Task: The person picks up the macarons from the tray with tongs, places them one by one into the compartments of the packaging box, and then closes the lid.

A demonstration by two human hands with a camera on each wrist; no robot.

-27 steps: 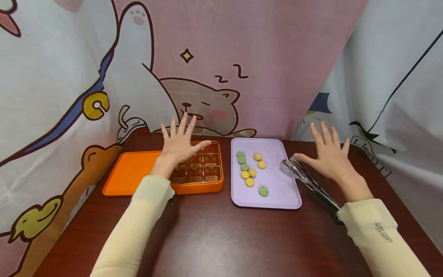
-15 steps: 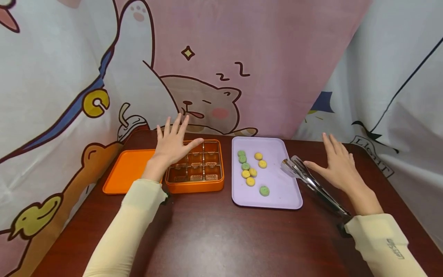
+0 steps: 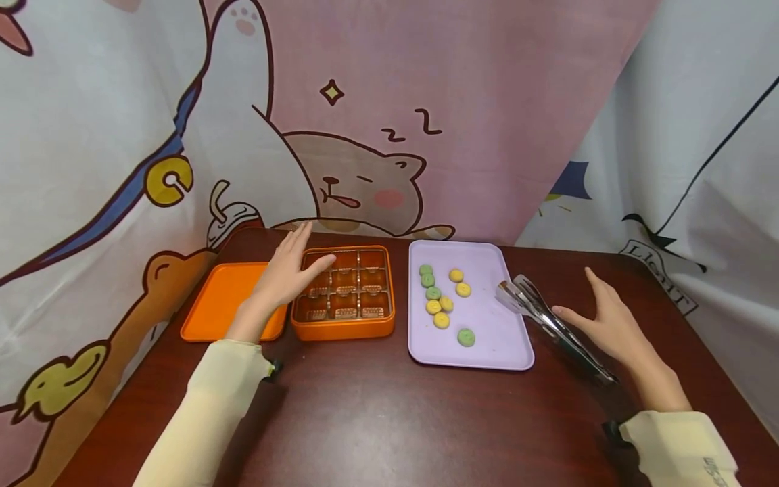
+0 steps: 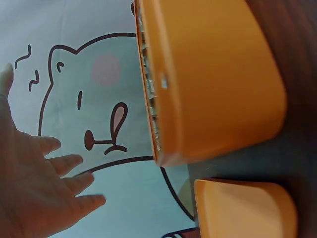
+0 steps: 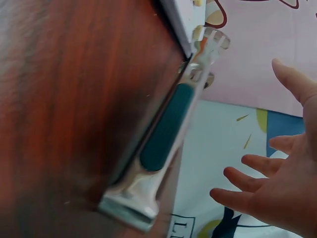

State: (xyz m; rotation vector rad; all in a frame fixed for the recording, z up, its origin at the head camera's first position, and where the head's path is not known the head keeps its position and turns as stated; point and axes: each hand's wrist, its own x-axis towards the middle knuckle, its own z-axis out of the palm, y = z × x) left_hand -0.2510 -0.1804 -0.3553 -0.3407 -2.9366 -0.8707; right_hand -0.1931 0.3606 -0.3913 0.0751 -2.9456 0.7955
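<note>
My left hand (image 3: pixel 281 274), fingers extended and holding nothing, hovers over the gap between the orange lid (image 3: pixel 219 304) and the orange box (image 3: pixel 343 330). Inside the box sits a clear divided insert (image 3: pixel 345 279). My right hand (image 3: pixel 615 325), also with nothing in its grasp, is held above the table beside metal tongs (image 3: pixel 550 323). The tongs' heads rest on the edge of a lilac tray (image 3: pixel 493 345), and their dark green grip (image 5: pixel 167 126) shows in the right wrist view. On the tray lie several green cookies (image 3: pixel 466 337) and yellow cookies (image 3: pixel 441 320), small and round.
All of it stands on a dark red-brown wooden table (image 3: pixel 365 419). Behind the table hangs a cartoon-printed curtain (image 3: pixel 475 122), reaching round to both sides.
Both hands have sunk lower and drawn apart, the left moving left off the box and the right moving toward the tongs' handle end. Box, lid, tray and cookies stay in place.
</note>
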